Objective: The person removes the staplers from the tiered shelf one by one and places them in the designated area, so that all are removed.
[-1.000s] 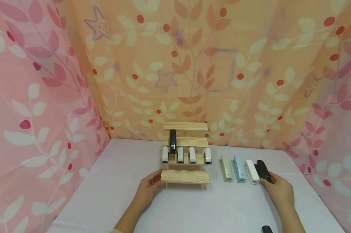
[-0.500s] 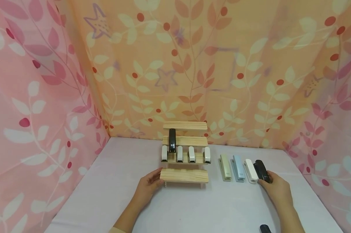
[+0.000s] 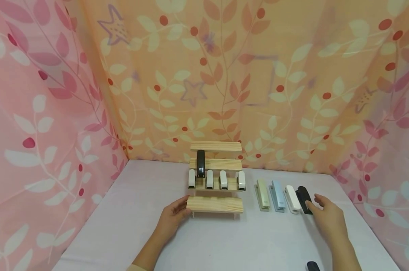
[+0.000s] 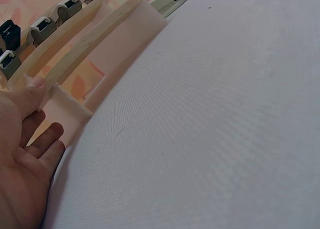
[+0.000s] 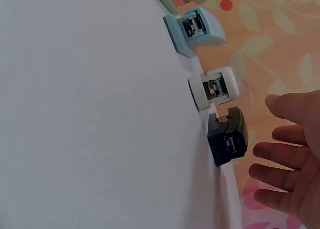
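Observation:
My left hand [image 3: 173, 218] holds the left end of a stepped wooden rack [image 3: 214, 205], its thumb on the front board's edge. In the left wrist view the lower fingers of this hand [image 4: 30, 154] bend loosely. The rack bears several white staplers [image 3: 223, 180] on one step and a black stapler [image 3: 200, 164] above them. My right hand [image 3: 329, 220] hovers just right of another black stapler [image 3: 304, 199] on the table. The right wrist view shows that hand's fingers [image 5: 280, 156] spread and apart from the black stapler [image 5: 228, 136].
Left of that black stapler stand a white stapler [image 3: 293, 199], a blue stapler [image 3: 278, 196] and a green stapler [image 3: 263, 195] in a row. Another black object [image 3: 313, 266] is cut off at the front edge. Patterned curtains [image 3: 204, 75] enclose the white table [image 3: 218, 241].
My right hand has let go of the black stapler on the table and drawn back a little to the right, fingers opening. The left hand stays at the rack.

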`<action>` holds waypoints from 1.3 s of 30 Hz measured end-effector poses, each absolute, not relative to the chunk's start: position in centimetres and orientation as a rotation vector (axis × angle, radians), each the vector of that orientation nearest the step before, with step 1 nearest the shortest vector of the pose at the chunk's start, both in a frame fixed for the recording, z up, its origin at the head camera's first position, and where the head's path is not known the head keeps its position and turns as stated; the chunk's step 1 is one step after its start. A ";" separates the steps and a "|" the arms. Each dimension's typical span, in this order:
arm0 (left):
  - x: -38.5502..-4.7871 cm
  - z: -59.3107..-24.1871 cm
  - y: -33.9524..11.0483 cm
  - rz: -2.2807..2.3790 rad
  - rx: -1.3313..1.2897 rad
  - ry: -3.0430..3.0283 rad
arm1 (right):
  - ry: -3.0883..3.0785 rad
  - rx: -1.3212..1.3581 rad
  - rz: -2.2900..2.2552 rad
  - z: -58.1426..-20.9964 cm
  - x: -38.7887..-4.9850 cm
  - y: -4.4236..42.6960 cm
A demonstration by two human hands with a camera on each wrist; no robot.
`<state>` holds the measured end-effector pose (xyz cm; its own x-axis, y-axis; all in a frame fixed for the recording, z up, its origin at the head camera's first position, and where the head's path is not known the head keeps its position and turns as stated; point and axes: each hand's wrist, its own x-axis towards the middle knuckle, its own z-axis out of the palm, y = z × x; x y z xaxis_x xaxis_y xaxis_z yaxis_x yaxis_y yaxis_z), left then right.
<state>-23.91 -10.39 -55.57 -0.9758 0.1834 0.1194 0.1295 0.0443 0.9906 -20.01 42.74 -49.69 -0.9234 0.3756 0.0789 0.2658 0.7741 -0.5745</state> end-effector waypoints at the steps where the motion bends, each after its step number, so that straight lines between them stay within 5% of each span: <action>1: -23.9 -55.6 -10.4 2.122 0.339 2.238 | -2.765 -0.501 0.852 -49.5 -20.0 42.6; 14: -23.8 -55.9 -10.7 2.125 0.329 2.203 | -2.714 -0.434 0.804 -45.7 -19.3 40.1; 39: -23.9 -55.9 -10.5 2.117 0.375 2.233 | -2.350 0.172 0.807 -43.6 -20.7 30.4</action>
<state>-23.86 -10.49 -55.86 -0.9698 0.2029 0.1353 0.1460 0.0387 0.9885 -20.72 30.39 -43.58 -0.7869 0.0795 0.6119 -0.3130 0.8031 -0.5069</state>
